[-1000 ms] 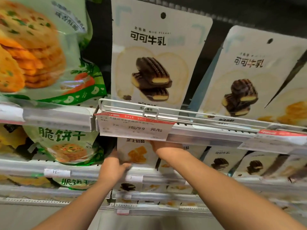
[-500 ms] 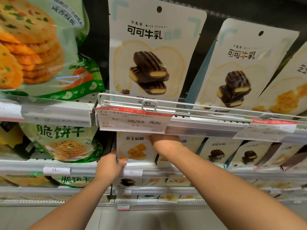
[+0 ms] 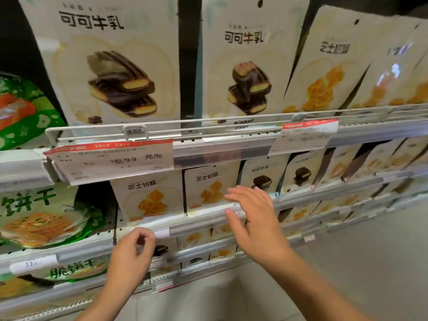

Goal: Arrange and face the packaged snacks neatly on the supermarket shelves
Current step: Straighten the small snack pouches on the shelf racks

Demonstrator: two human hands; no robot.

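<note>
Midway, seemingly: cheese packs [image 3: 150,200] upright and facing front on the second shelf [image 3: 199,224], left hand [image 3: 129,256] loosely curled and empty below them, right hand [image 3: 254,216] spread and empty, right-side rows leaning, unstraightened

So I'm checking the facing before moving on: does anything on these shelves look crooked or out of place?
Yes. On the top shelf the cheese packs at the right lean left against each other, while the two cocoa packs stand straight. The row below also slants at its right end.
</note>
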